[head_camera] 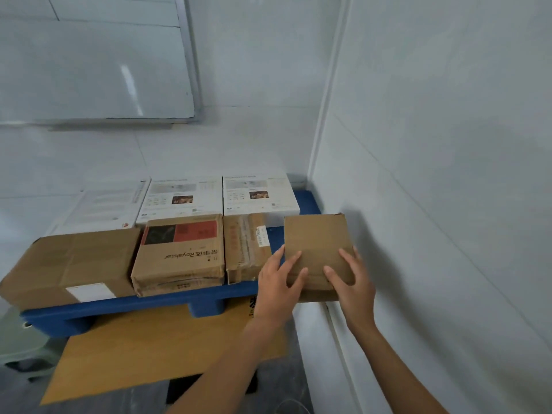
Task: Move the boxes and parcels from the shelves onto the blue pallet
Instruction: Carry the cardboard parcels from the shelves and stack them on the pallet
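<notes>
A small plain brown box [315,237] sits at the right end of the blue pallet [143,304], close to the wall. My left hand [279,286] lies on its left side with straight fingers spread over the top. My right hand [351,277] lies on its near right part, fingers flat on the top. Several boxes stand on the pallet: a long brown box [71,264], a brown box with a red and black label [182,252], a taped brown parcel [246,246], and white flat boxes [260,194] behind them.
A white wall [448,204] runs close along the right of the pallet. A flat sheet of brown cardboard [155,351] lies on the floor under and in front of the pallet. A whiteboard [95,61] hangs on the back wall. A pale green stool [21,351] stands at lower left.
</notes>
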